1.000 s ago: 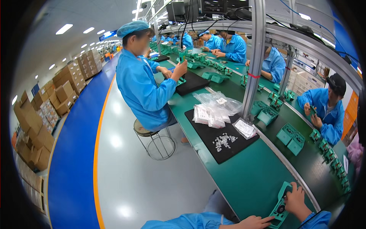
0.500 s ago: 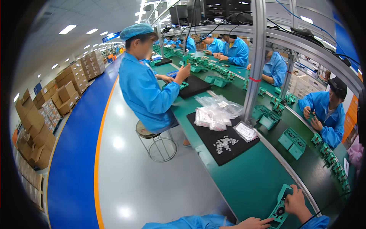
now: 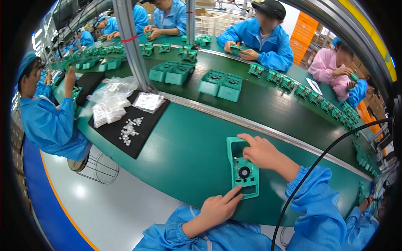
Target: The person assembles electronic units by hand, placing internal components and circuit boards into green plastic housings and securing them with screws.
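Observation:
A green plastic housing (image 3: 252, 180) lies on the green tabletop in front of me, its long side pointing away. A black round part (image 3: 243, 172), like a small speaker, sits in its middle, with window openings at both ends. My right hand (image 3: 268, 155) holds the far right part of the housing, the forefinger reaching to the far edge and the other fingers bent over the side. At the near end, my left hand (image 3: 217, 210) has its fingers stretched out, the tips touching the left near edge.
On a black mat (image 3: 146, 129) at the left lie small white parts (image 3: 130, 130) and clear plastic bags (image 3: 112, 98). Green housings (image 3: 220, 85) stand on the belt beyond a metal rail. A black cable (image 3: 312, 161) hangs across my right sleeve. Co-workers sit around.
My view has swung right and down, so the housing and both hands now appear nearer the middle. Both hands stay on the housing.

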Tool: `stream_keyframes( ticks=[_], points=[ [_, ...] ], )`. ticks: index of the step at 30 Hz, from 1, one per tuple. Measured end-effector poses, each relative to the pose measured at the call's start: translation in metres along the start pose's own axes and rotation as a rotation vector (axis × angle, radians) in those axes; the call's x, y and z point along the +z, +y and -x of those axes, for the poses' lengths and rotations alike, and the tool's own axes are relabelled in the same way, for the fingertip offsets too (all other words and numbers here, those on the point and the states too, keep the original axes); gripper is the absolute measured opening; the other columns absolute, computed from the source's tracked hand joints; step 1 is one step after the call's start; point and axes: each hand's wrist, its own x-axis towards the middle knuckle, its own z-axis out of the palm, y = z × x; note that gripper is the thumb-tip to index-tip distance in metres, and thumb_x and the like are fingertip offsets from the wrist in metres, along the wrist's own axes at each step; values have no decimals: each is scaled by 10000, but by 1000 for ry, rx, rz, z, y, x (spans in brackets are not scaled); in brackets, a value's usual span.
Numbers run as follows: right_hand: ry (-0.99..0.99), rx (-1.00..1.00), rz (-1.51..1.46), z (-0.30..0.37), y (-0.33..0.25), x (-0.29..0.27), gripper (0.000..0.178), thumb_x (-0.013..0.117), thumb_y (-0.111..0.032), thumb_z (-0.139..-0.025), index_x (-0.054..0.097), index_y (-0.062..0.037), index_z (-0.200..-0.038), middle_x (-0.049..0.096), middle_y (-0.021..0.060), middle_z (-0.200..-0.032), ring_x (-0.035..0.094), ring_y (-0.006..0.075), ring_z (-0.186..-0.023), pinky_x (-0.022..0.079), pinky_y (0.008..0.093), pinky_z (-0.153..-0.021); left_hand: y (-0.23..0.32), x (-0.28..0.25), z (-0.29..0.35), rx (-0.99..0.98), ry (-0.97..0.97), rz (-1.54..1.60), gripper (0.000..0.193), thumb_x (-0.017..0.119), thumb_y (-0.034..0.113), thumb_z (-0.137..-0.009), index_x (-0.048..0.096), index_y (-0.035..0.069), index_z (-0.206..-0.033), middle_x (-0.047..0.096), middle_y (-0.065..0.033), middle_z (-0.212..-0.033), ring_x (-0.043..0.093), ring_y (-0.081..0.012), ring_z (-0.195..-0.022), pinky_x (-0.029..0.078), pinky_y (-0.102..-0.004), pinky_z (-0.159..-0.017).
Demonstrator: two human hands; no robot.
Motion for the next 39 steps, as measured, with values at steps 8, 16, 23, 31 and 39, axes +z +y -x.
stream_keyframes(
  ticks=[8,16,23,31,39],
  points=[
    [-74,69,-19,5,-6,-10,64,633,-125,-672,604,-107,-726,404,39,-1245,501,258,-897,384,387,-765,1,2,4,12,42,-37,287,636,108,-628,646,167,-909,555,29,-1174,386,-72,-414,363,-192,-411],
    [19,118,-30,2,-11,4,71,645,-63,-623,588,-80,-662,401,85,-1209,486,309,-866,400,374,-682,0,0,2,18,46,-45,289,630,104,-626,649,158,-909,555,26,-1173,388,-72,-419,361,-190,-413],
    [-23,190,182,-12,-19,1,64,645,-49,-613,598,-55,-657,427,87,-1082,488,305,-850,395,384,-663,0,-1,0,18,48,-36,292,630,96,-626,650,154,-911,554,23,-1175,412,-74,-427,372,-197,-416],
    [-144,113,49,-12,-9,-6,145,726,-177,-609,622,-107,-682,419,80,-1081,503,305,-874,413,391,-703,1,2,3,-1,55,-43,268,629,99,-636,651,166,-894,554,32,-1173,440,-75,-428,398,-199,-427],
    [-94,63,90,-13,-6,-7,221,703,-225,-614,608,-131,-791,431,69,-1153,505,309,-916,411,401,-739,-3,-2,2,-22,33,-6,271,627,102,-644,643,156,-909,550,27,-1173,466,-92,-437,412,-214,-428]
  ],
)
